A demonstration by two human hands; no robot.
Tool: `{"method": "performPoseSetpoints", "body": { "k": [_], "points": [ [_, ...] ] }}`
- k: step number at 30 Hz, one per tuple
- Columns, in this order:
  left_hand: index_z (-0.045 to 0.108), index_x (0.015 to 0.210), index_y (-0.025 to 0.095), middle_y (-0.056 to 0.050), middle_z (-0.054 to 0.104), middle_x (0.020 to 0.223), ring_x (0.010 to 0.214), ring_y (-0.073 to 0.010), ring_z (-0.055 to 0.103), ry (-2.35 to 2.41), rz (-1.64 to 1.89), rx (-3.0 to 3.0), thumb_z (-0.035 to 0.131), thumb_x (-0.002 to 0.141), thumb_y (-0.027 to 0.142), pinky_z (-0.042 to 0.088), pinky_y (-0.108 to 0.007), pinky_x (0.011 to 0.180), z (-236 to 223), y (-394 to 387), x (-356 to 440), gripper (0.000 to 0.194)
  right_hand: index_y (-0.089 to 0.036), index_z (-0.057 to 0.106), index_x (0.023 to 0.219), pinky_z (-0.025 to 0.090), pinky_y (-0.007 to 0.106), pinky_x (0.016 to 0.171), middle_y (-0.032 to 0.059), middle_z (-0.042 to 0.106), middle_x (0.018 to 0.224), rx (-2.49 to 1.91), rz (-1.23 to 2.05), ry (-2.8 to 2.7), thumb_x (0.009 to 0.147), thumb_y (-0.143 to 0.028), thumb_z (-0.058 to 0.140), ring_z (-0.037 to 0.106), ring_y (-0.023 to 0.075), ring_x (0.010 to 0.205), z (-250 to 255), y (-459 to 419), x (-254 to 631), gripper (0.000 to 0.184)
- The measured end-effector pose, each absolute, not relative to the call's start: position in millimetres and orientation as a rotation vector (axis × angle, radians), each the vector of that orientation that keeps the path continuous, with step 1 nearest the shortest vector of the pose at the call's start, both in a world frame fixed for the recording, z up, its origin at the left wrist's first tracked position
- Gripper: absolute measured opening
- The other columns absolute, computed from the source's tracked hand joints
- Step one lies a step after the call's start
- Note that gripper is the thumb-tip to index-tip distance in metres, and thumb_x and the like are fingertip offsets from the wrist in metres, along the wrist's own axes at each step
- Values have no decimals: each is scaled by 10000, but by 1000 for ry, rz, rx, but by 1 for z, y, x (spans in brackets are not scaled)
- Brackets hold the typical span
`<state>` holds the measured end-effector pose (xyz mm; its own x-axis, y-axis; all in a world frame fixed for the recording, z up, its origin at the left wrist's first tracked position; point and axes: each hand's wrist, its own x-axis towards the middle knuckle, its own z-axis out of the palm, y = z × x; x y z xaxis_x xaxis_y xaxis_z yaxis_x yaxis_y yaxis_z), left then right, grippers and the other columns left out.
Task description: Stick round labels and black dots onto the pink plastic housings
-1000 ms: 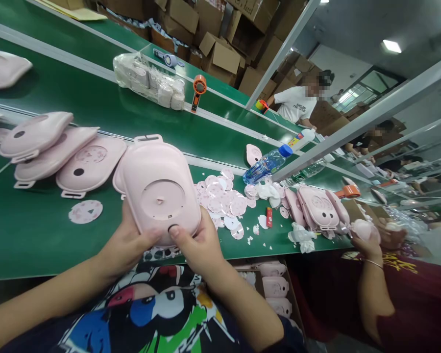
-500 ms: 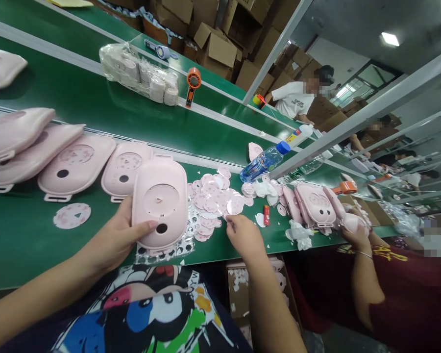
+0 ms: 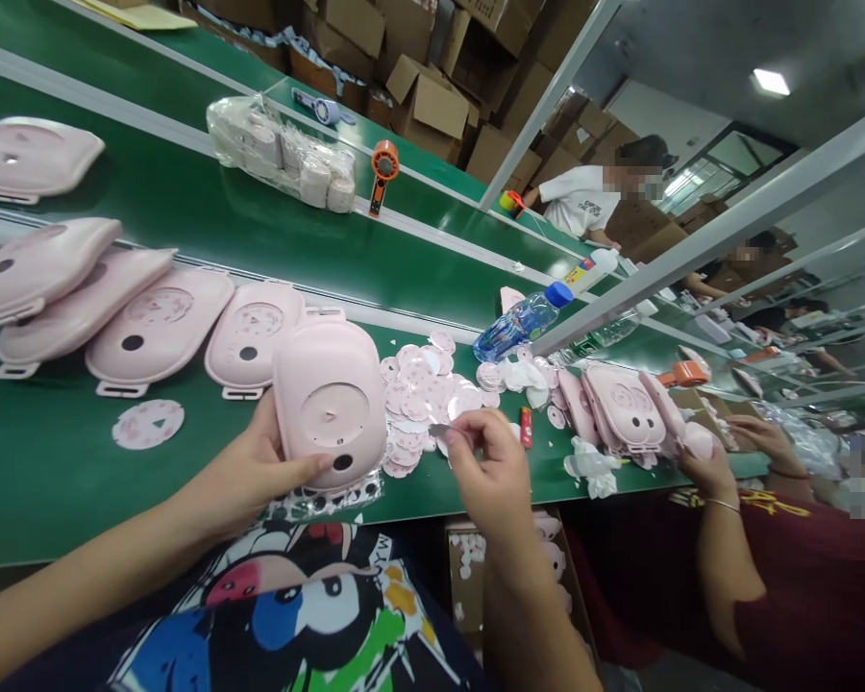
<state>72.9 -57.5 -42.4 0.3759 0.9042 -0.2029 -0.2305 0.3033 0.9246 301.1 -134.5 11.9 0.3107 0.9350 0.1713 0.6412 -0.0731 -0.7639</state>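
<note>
My left hand (image 3: 274, 461) grips a pink plastic cover (image 3: 360, 370) by its lower left side, thumb on the front beside a black round spot. The cover is tilted up towards me and has a bare oval recess. To its right, my right hand (image 3: 494, 461) pinches a small thin greyish piece (image 3: 439, 429) between thumb and forefinger; its exact kind is unclear. That hand hovers at the edge of a pile of round floral stickers (image 3: 418, 384). A clear plastic sheet with black dots (image 3: 357, 497) lies partly under the cover.
Several pink covers (image 3: 162, 327) lean in a row at the left, with a loose round sticker (image 3: 148, 424) before them. A water bottle (image 3: 523, 322), a red lighter (image 3: 526, 427) and crumpled tissue (image 3: 592, 466) lie to the right. A co-worker's hand (image 3: 710, 471) works beside more covers.
My right hand has lifted from the sticker pile and turned, now showing the thin piece in its pinch. The cover in my left hand has shifted slightly right and tilted.
</note>
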Motion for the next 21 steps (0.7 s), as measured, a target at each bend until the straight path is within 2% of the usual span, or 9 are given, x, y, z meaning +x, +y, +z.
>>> {"method": "performPoseSetpoints", "body": {
  "k": [2, 3, 4, 7, 13, 17, 21],
  "points": [
    [299, 1491, 304, -124, 576, 1354, 1236, -348, 557, 853, 871, 946, 855, 643, 270, 569, -364, 892, -40, -61, 77, 1014, -228, 538, 869, 468, 280, 589, -8, 570, 737, -1502, 834, -1223, 874, -312, 571, 561, 148, 637, 18, -128, 278, 90],
    [297, 1483, 306, -121, 585, 1338, 1213, -341, 576, 836, 859, 941, 848, 658, 281, 573, -358, 881, -38, -63, 79, 992, -231, 524, 856, 472, 280, 595, -15, 576, 728, -1416, 926, -1201, 868, -318, 583, 564, 146, 638, 19, -124, 267, 106],
    [304, 1471, 304, -118, 589, 1328, 1196, -333, 590, 821, 853, 938, 840, 674, 295, 576, -350, 872, -37, -65, 80, 960, -231, 527, 835, 483, 296, 638, -9, 585, 751, -1382, 925, -1219, 851, -310, 605, 576, 153, 686, 19, -119, 257, 112],
    [319, 1448, 285, -117, 584, 1332, 1208, -321, 583, 802, 909, 915, 811, 713, 338, 560, -356, 916, -34, -68, 80, 885, -222, 559, 744, 474, 376, 818, 23, 541, 872, -1438, 656, -1350, 773, -250, 659, 551, 197, 887, 16, -106, 237, 108],
    [366, 1450, 311, -93, 561, 1360, 1297, -348, 504, 874, 1046, 916, 758, 765, 389, 442, -473, 1081, -39, -66, 79, 793, -212, 476, 669, 460, 440, 873, 36, 404, 921, -1513, 644, -1371, 706, -223, 614, 487, 231, 949, 10, -102, 227, 143],
    [408, 1431, 292, -103, 577, 1350, 1288, -372, 508, 915, 1001, 992, 701, 818, 422, 412, -531, 1089, -40, -60, 78, 691, -228, 447, 814, 409, 502, 983, 52, 355, 1009, -1506, 465, -1426, 726, -229, 607, 441, 261, 1078, 4, -107, 222, 183],
    [541, 1324, 253, -111, 609, 1316, 1253, -396, 525, 989, 993, 1203, 736, 765, 464, 386, -558, 1098, -36, -55, 76, 629, -254, 351, 1145, 333, 517, 1107, 114, 329, 1269, -1412, 468, -1411, 777, -251, 576, 353, 276, 1296, -4, -107, 223, 431]
  ]
}}
